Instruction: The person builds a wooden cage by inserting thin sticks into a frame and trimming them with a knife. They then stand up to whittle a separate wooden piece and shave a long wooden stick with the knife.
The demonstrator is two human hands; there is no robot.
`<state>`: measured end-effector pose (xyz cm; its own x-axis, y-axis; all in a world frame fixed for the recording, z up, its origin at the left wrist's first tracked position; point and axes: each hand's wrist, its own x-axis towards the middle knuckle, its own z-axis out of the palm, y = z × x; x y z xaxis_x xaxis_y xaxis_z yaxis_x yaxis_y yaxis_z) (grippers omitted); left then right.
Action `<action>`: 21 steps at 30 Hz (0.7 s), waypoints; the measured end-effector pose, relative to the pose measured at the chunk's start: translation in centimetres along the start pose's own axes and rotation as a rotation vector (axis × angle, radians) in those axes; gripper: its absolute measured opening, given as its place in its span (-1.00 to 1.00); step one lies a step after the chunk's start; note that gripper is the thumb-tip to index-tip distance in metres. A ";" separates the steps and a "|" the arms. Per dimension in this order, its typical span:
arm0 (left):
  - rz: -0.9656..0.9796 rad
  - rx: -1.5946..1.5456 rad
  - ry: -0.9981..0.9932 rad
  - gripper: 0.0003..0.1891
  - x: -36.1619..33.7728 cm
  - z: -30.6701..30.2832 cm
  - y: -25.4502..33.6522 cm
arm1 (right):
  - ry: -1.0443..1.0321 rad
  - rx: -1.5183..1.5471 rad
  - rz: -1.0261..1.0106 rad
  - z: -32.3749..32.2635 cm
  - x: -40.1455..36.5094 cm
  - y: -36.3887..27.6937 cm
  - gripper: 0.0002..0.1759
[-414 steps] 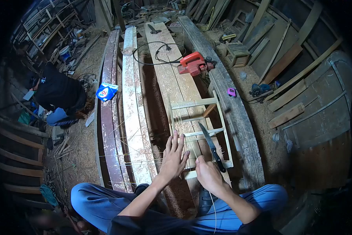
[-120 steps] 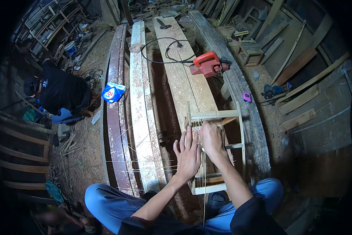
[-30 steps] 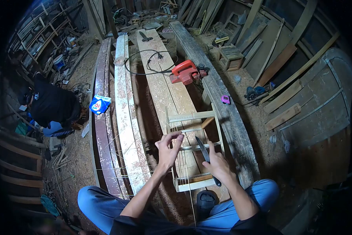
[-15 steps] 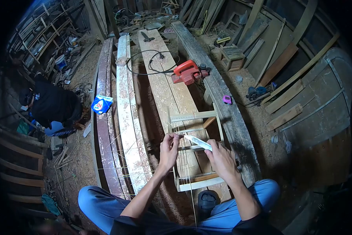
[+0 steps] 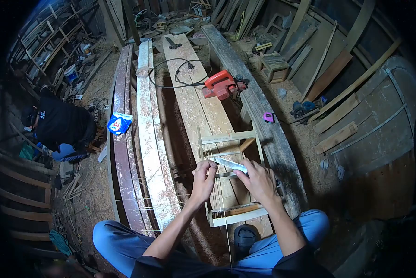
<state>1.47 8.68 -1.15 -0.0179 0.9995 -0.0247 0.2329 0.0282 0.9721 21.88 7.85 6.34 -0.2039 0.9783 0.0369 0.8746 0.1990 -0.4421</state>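
Note:
My right hand is closed around a knife, its pale, shiny blade pointing left. At the blade's tip my left hand pinches a thin strip, which hangs down past my lap. Both hands are above a small wooden frame with crosspieces, lying on the planks between my knees. Other thin strips stand out near my left fingers. The exact spot where blade and strip meet is too small to make out.
A red power planer with a black cord lies ahead on the planks. On the right beam sits a purple tape measure. A blue packet rests on the left boards. Another person crouches at far left.
The knife and my right hand have shifted slightly left and up, bringing the blade closer to my left fingers. My left hand has moved a little to the right.

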 end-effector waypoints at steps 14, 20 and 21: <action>0.035 0.245 -0.064 -0.71 -0.8 0.4 1.6 | 0.081 0.018 -0.293 2.3 3.7 0.3 -0.63; 0.093 0.272 -0.028 -0.74 -1.0 0.7 1.7 | 0.027 0.017 -0.268 2.1 4.3 0.0 -0.61; 0.091 0.271 -0.027 -0.74 -0.9 0.7 1.3 | 0.041 0.055 -0.271 2.5 4.4 0.4 -0.60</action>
<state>2.46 7.81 -0.02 0.0402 0.9979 0.0498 0.4841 -0.0631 0.8727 20.24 12.07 4.10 -0.4087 0.8914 0.1961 0.7651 0.4517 -0.4589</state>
